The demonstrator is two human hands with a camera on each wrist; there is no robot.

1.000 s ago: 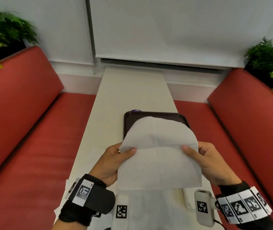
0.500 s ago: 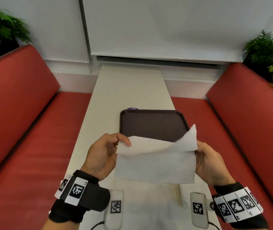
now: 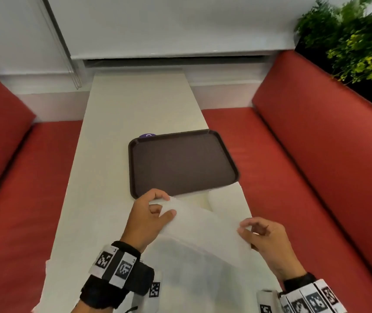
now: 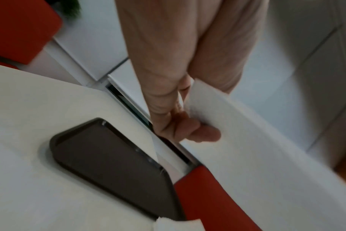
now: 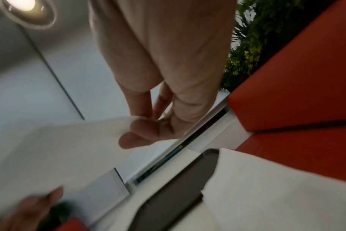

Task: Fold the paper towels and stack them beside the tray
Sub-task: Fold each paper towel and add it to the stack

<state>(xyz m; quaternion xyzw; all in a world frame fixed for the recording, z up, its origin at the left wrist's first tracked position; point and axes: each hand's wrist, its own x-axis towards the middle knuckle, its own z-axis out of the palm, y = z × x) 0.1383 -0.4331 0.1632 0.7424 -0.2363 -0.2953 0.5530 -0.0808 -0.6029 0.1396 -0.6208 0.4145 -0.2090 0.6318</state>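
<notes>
A white paper towel [image 3: 203, 229], blurred by motion, hangs low over the near end of the table between my two hands. My left hand [image 3: 167, 205] pinches its far left corner just in front of the dark brown tray [image 3: 180, 163]. My right hand [image 3: 244, 228] pinches its right edge. In the left wrist view the thumb and fingers [image 4: 199, 132] clamp the towel [image 4: 257, 164]. The right wrist view shows the right fingers [image 5: 140, 134] on the towel [image 5: 55, 148]. Another towel [image 3: 224, 199] lies flat on the table next to the tray's near right corner.
The white table [image 3: 117, 132] runs away from me between two red benches [image 3: 316, 166]. More white towels [image 3: 191, 281] lie under my hands at the near edge. A small purple object [image 3: 147, 135] peeks out behind the tray. A plant [image 3: 356, 39] stands at the far right.
The towel was held up and folded over in the air; now both hands have lowered it toward the table in front of the tray. The head view has swung and the tray is uncovered.
</notes>
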